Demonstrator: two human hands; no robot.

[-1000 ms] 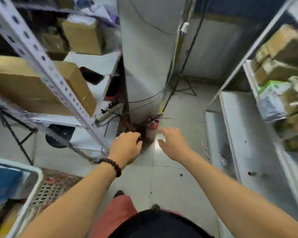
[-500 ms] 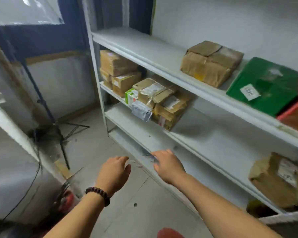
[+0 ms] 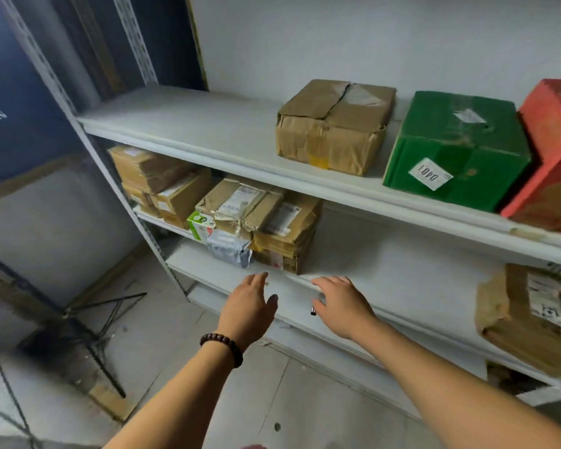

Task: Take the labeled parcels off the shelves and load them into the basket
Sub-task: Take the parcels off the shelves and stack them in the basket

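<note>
One cam only, worn on the head, wide-angle. It looks forward and down at the shelves [image 3: 208,124], which run off to the right, with the floor [image 3: 175,335] at lower left. It's close in: the left hand [image 3: 250,311] and right hand [image 3: 344,307] reach in from the bottom, just by a shelf edge.

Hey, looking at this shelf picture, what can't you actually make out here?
In the head view:
- The red box is cut off by the right edge.
- The labels on the stack are too small and blurred to read.
- The brown parcel is clipped by the right edge, and its label is unreadable.
- The small dark thing beside the right hand is too small to identify.
- It is unclear whether the fingers touch the shelf.
</note>
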